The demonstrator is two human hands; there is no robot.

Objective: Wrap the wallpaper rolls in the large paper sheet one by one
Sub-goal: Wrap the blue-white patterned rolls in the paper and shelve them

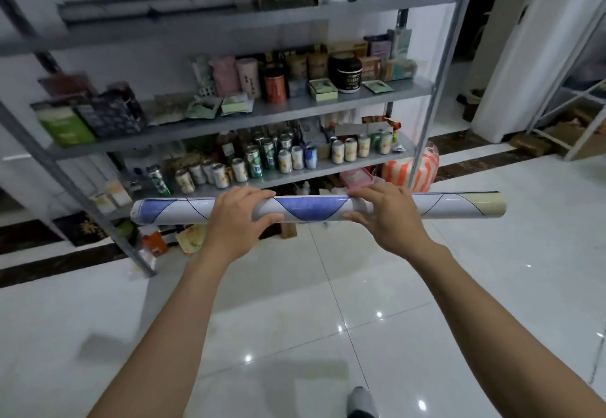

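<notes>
Off at ten o'clock from the person stands a grey metal shelving rack (196, 134), its lower shelf lined with a crowd of drink cans (262, 161). Straight ahead at twelve o'clock, the long glossy white wallpaper roll with blue diamond panels and thin dark lines (311, 209) is held level in the air, above the shiny white tiled floor (295, 319) and in front of the rack's bottom shelves. Its blue-patched end points to nine o'clock. The left hand (234, 220) is wrapped round the roll just left of its middle, fingers curled over the top and thumb closing underneath. The right hand (387, 217) grips just right of the middle the same way, a blue diamond showing between the two hands. The roll's beige end points to three o'clock. Behind it, at one o'clock, an orange-and-white striped sack (426, 168) sits on the floor beside the rack's upright.
</notes>
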